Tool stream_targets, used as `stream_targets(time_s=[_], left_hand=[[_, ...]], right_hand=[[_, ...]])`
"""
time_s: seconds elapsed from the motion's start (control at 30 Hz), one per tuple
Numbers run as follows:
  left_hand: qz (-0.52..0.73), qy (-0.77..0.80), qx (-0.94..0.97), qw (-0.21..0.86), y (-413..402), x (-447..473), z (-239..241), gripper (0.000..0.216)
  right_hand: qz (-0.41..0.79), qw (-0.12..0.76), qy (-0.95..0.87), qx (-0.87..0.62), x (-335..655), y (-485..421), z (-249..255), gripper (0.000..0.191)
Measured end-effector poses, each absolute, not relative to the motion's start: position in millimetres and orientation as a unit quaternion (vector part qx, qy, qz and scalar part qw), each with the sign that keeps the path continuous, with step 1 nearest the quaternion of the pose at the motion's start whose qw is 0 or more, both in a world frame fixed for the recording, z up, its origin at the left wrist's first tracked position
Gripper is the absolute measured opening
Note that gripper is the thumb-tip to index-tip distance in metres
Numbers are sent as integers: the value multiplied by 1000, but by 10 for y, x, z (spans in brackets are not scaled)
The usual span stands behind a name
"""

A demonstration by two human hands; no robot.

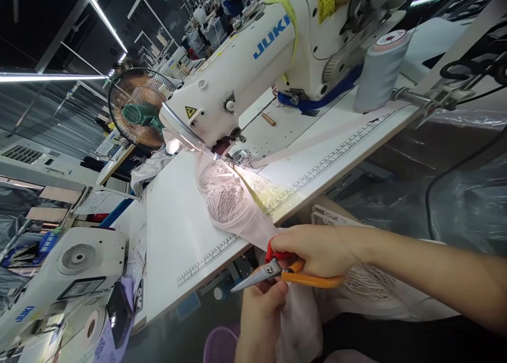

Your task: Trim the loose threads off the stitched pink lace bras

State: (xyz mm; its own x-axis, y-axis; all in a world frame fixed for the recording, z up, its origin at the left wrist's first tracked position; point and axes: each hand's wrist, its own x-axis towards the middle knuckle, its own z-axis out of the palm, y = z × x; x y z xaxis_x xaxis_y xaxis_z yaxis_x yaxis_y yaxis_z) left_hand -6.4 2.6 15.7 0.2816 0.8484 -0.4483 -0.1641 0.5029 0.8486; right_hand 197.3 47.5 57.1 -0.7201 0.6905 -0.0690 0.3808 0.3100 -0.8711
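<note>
My right hand [317,249] grips a pair of scissors [270,269] with orange and red handles. Their metal blades look closed and point left, just past the table edge. Below the blades, my left hand [261,310] is closed with its thumb on top, pinching pale pink fabric [297,315] that hangs toward my lap. Up on the table, a pale pink lace bra cup [225,194] lies at the needle area of a white sewing machine [237,77], joined to a strip running down to my hands. The fabric inside my left fingers is mostly hidden.
The white sewing table [170,215] has a printed ruler along its front edge. A large thread cone [382,70] stands at the right, and a wooden-handled tool [268,119] lies behind the needle. A fan [138,109] is beyond; another sewing machine [79,268] is at left.
</note>
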Motion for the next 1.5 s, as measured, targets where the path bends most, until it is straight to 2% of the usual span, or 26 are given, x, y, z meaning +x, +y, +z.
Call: stream_targets(time_s=[0.2,0.4,0.6,0.87,1.07,1.5], left_hand=[[365,460,336,736,26,4,211,28],[410,503,317,691,-10,84,209,37],[418,503,321,685,-14,121,209,33],[405,514,344,673,-10,117,255,29],[403,505,356,675,-10,72,218,38],[328,507,389,696,-54,-110,168,36]], right_hand=[[478,168,-794,-336,1964,486,593,18],[478,166,-797,-331,1962,486,578,17],[474,163,-800,-330,1955,502,557,16],[459,165,-803,-343,1935,504,591,25],[465,140,-802,-349,1920,514,613,20],[483,149,-793,-340,1905,475,611,16]])
